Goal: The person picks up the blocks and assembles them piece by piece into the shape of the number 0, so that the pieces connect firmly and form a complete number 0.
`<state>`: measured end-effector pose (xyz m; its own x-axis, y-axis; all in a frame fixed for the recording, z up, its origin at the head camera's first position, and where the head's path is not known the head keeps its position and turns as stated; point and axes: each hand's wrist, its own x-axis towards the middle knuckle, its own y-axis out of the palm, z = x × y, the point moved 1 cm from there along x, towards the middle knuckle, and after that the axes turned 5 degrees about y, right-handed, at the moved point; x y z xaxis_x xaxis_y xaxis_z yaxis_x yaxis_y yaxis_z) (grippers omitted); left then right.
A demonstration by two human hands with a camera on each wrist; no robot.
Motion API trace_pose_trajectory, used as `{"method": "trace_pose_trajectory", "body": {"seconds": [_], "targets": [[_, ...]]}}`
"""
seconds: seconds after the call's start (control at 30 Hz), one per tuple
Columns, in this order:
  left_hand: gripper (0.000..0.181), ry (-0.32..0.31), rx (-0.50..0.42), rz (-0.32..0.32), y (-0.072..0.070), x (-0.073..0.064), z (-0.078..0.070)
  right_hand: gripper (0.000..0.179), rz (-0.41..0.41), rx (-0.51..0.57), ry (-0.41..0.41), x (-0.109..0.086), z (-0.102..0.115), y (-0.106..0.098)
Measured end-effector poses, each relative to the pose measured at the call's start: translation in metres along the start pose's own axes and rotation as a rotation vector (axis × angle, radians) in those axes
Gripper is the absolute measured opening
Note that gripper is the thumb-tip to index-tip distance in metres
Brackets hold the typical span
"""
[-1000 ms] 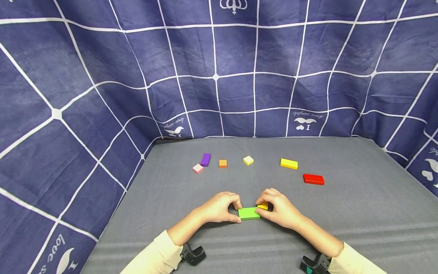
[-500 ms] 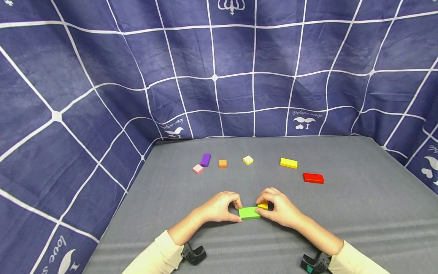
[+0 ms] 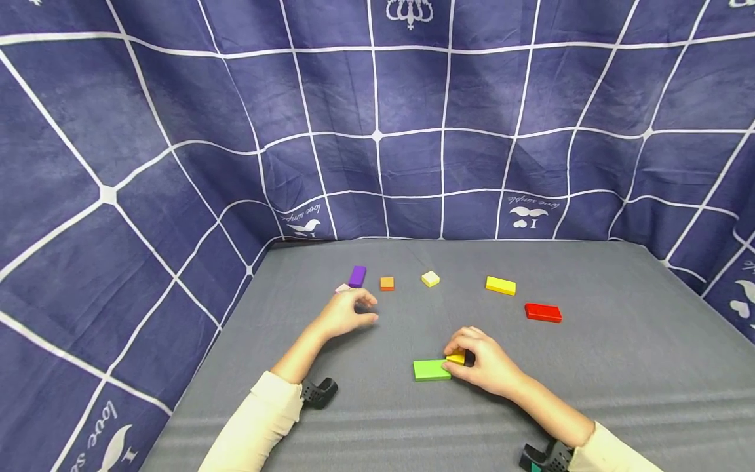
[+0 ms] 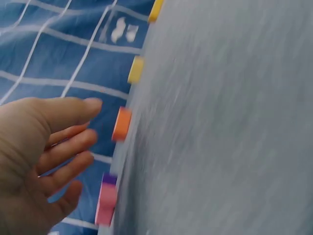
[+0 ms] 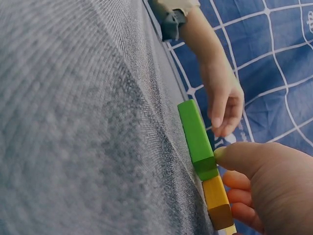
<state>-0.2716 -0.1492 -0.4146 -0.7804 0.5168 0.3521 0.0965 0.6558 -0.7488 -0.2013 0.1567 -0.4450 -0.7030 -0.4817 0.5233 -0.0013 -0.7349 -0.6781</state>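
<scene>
My left hand (image 3: 343, 316) is over the left part of the table, fingers loosely bent and holding nothing. It partly covers a pale pink block (image 3: 342, 288) in the head view. Beside that lie a purple block (image 3: 357, 276) and a small orange block (image 3: 387, 284). My right hand (image 3: 483, 362) curls its fingers and thumb about an amber-yellow block (image 5: 216, 196), which sits end to end with a long green block (image 5: 197, 137). The thumb tip is right at the green block's near corner. Part of the amber block is hidden behind the fingers in the head view.
Farther back on the grey cloth (image 3: 613, 328) lie a small pale yellow block (image 3: 430, 279), a long yellow block (image 3: 501, 286) and a red block (image 3: 542, 313). A dark blue curtain (image 3: 413, 164) with white lines encloses the back and sides.
My left hand has left the green block's left end and moved left and away toward the pink block. The right hand stays at the amber and green blocks.
</scene>
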Motion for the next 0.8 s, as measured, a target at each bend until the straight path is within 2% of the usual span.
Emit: {"method": "trace_pose_trajectory", "body": {"seconds": [0.1,0.17,0.23,0.3,0.4,0.5,0.8], "targets": [[0.026,-0.039,0.052,-0.158,-0.011,0.001,0.016,0.024,-0.003,0.005,0.003,-0.001,0.0,0.0],[0.026,-0.042,0.112,-0.244,-0.016,0.001,0.025,0.024,-0.006,0.004,0.002,0.0,0.0,0.0],[0.028,-0.071,0.182,-0.319,-0.02,0.001,0.03,0.024,-0.008,0.001,-0.001,0.0,0.0,0.0],[0.033,-0.132,0.23,-0.365,-0.021,0.001,0.035,0.024,-0.009,-0.002,-0.004,0.0,-0.001,0.001],[0.041,-0.241,0.274,-0.375,-0.021,0.002,0.039,0.023,-0.01,0.004,-0.006,0.0,-0.001,0.001],[0.045,-0.294,0.29,-0.348,-0.018,0.002,0.044,0.024,-0.011,0.011,-0.005,0.0,-0.001,0.001],[0.032,-0.288,0.282,-0.345,-0.011,-0.005,0.054,0.023,0.0,0.009,0.002,0.0,-0.001,0.0]]}}
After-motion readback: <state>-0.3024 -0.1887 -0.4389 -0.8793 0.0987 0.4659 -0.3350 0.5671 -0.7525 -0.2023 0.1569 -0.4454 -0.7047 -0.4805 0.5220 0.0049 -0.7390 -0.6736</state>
